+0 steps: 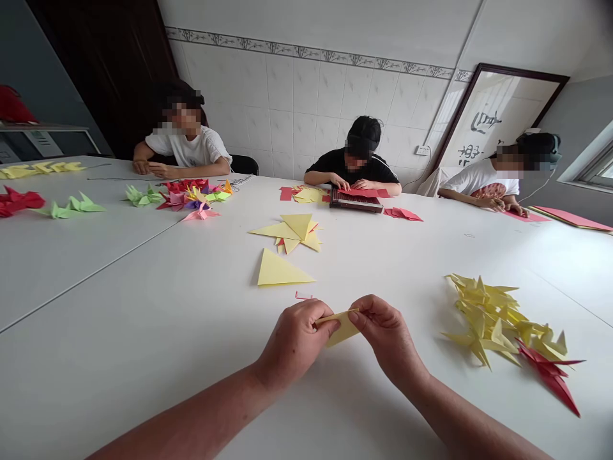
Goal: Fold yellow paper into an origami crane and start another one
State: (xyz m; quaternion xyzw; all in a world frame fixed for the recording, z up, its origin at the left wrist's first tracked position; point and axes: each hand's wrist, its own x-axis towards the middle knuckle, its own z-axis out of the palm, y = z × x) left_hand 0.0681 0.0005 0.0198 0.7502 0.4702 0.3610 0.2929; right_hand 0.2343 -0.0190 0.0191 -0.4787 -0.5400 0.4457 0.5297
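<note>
A small folded piece of yellow paper (341, 329) is held between my two hands, just above the white table. My left hand (297, 337) pinches its left end between thumb and fingers. At the upper right corner, my right hand (385, 335) grips the same paper with thumb and forefinger. Beyond my hands lies a yellow folded paper triangle (282, 269). Behind that is a loose pile of yellow triangles (297, 230) with some red ones among them. A small red-outlined rectangle (303, 296) shows on the table near my left knuckles.
Yellow folded-paper cranes (488, 319) are heaped at the right beside a red crane (550, 374). Colourful cranes (196, 197) lie at the far left. Across the white table (143, 358) sit three people, one with a dark paper cutter (357, 203). Red sheets (575, 217) rest at the far right.
</note>
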